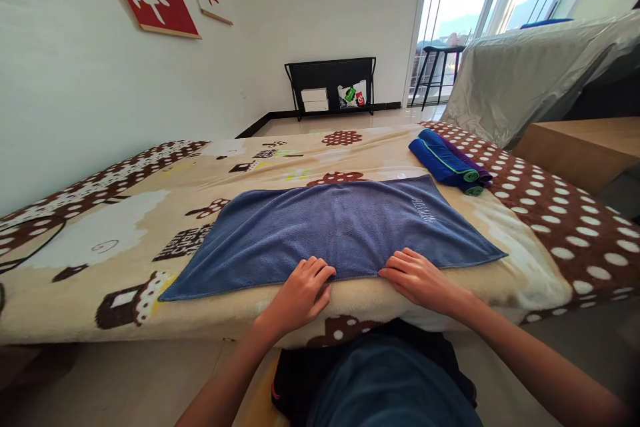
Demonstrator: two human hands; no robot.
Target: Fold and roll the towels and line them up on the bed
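Observation:
A blue-grey towel (280,227) lies spread out on the bed, slightly wrinkled, with pale lettering near its right end. My left hand (307,287) has its fingers curled on the towel's near edge, left of the middle. On the same edge, a little to the right, my right hand (413,277) pinches the cloth between thumb and fingers. Between the two hands a short stretch of the hem shows. Rolled towels (447,160), blue with green trim and purple, rest together beyond the towel's right end.
Under the towel is a cream patterned blanket (225,160) with brown polka-dot borders. A black rack (330,73) holding white boxes stands against the far wall. At the right are a plastic-covered piece of furniture (525,67), a cardboard box (585,147) and a dark stool (443,53).

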